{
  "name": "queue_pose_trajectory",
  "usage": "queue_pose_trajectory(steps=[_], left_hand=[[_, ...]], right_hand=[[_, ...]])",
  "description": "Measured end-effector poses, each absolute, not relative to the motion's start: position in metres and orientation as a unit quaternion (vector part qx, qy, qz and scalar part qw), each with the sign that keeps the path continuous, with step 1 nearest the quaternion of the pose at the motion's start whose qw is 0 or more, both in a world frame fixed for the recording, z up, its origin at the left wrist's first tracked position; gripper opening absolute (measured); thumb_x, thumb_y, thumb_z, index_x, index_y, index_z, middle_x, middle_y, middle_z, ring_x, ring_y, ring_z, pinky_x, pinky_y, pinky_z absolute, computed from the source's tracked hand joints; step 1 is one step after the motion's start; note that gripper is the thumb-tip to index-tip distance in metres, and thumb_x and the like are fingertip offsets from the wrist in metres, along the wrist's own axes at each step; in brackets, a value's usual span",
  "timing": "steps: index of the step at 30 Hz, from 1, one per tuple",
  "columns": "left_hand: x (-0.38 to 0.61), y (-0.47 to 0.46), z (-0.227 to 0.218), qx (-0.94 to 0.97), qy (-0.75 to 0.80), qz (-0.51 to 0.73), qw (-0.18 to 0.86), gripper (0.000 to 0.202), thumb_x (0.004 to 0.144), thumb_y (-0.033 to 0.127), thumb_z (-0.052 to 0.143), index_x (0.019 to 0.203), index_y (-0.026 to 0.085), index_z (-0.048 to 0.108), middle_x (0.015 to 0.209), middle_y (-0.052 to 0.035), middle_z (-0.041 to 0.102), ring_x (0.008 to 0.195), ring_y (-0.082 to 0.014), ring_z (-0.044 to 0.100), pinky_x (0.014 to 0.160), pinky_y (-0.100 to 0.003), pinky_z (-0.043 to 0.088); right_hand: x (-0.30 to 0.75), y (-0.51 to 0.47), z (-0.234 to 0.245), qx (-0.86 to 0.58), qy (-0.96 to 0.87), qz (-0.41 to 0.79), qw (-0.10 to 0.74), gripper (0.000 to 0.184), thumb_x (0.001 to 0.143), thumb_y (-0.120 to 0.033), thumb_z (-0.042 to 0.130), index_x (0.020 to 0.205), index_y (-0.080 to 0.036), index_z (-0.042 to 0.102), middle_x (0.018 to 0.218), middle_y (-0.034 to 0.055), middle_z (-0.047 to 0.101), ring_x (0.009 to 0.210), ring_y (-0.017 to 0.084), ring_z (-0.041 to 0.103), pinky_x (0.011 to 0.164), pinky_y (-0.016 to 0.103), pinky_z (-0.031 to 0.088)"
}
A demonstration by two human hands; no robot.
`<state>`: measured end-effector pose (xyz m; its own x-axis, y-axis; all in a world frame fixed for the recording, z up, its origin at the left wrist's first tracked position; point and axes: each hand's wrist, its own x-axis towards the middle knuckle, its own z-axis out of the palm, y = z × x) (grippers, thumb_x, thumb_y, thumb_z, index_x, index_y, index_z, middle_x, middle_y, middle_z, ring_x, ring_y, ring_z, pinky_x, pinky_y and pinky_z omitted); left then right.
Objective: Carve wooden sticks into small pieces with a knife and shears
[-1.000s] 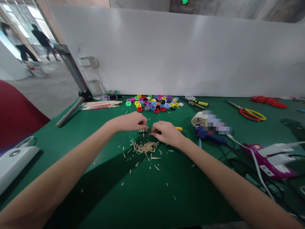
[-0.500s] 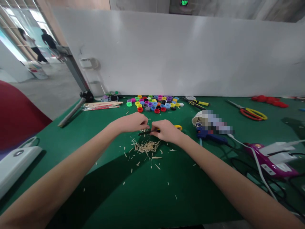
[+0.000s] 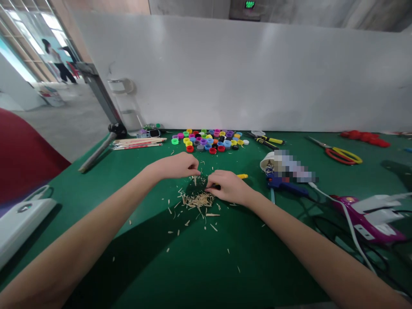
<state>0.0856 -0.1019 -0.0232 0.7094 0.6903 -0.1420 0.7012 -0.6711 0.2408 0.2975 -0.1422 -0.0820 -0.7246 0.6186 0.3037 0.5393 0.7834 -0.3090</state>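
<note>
My left hand (image 3: 183, 165) is closed in a pinch over the wood shavings. A short, pale wooden stick (image 3: 195, 180) points down from its fingertips. Just to the right and slightly nearer, my right hand (image 3: 227, 186) is closed around a knife whose yellow handle (image 3: 242, 176) sticks out behind it. The knife's dark blade can hardly be made out against the table. Beneath both hands, a small heap of wood slivers (image 3: 198, 200) lies on the green table (image 3: 206, 270), with loose bits scattered around it.
Many coloured bottle caps (image 3: 209, 140) lie behind my hands. Thin sticks (image 3: 138, 142) are at the back left. To the right are a blue glue gun (image 3: 286, 185), scissors (image 3: 343, 154), pliers (image 3: 267, 140) and a purple power strip (image 3: 363, 223) with cables. A white board (image 3: 231, 77) closes off the back.
My right hand has moved down and slightly right with the knife, away from my left hand. A stick now shows below my left fingertips. People in the background have moved.
</note>
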Motion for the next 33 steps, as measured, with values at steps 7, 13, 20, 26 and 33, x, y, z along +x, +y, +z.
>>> queue_pose_trajectory(steps=[7,13,20,26,33], left_hand=[[0.087,-0.103,-0.024,0.920,0.366,-0.009,0.143,0.033,0.084,0.044,0.043,0.064,0.018,0.052,0.059,0.0004,0.050,0.049,-0.0098,0.039,0.048,-0.026,0.028],[0.087,-0.103,-0.025,0.924,0.356,0.000,0.142,0.033,0.084,0.043,0.043,0.065,0.018,0.054,0.060,-0.0002,0.052,0.051,-0.0102,0.041,0.049,-0.026,0.029],[0.089,-0.105,-0.023,0.926,0.350,0.003,0.143,0.032,0.084,0.041,0.043,0.065,0.018,0.055,0.058,-0.0002,0.051,0.049,-0.0102,0.040,0.049,-0.027,0.028],[0.090,-0.107,-0.023,0.922,0.362,0.000,0.135,0.033,0.084,0.041,0.043,0.063,0.018,0.053,0.057,-0.0001,0.050,0.049,-0.0104,0.040,0.050,-0.027,0.028],[0.090,-0.106,-0.025,0.925,0.355,0.008,0.135,0.034,0.086,0.042,0.042,0.063,0.018,0.052,0.057,0.0005,0.048,0.049,-0.0099,0.038,0.048,-0.026,0.027]], right_hand=[[0.297,-0.142,-0.089,-0.347,-0.905,0.064,0.237,0.010,0.085,-0.021,0.053,0.076,-0.019,0.052,0.074,0.0018,0.058,0.075,0.015,0.049,0.065,0.027,0.034],[0.297,-0.142,-0.088,-0.358,-0.899,0.053,0.245,0.010,0.086,-0.022,0.051,0.076,-0.019,0.052,0.076,0.0028,0.057,0.076,0.016,0.048,0.065,0.027,0.034],[0.295,-0.139,-0.085,-0.383,-0.892,0.073,0.228,0.010,0.083,-0.024,0.055,0.074,-0.020,0.052,0.072,0.0014,0.056,0.073,0.015,0.048,0.063,0.027,0.032],[0.294,-0.133,-0.085,-0.374,-0.894,0.088,0.230,0.013,0.081,-0.024,0.059,0.071,-0.019,0.052,0.070,0.0001,0.058,0.071,0.014,0.049,0.063,0.026,0.031],[0.293,-0.123,-0.083,-0.378,-0.895,0.108,0.212,0.010,0.078,-0.024,0.062,0.073,-0.019,0.055,0.073,-0.0006,0.061,0.067,0.012,0.051,0.061,0.025,0.032]])
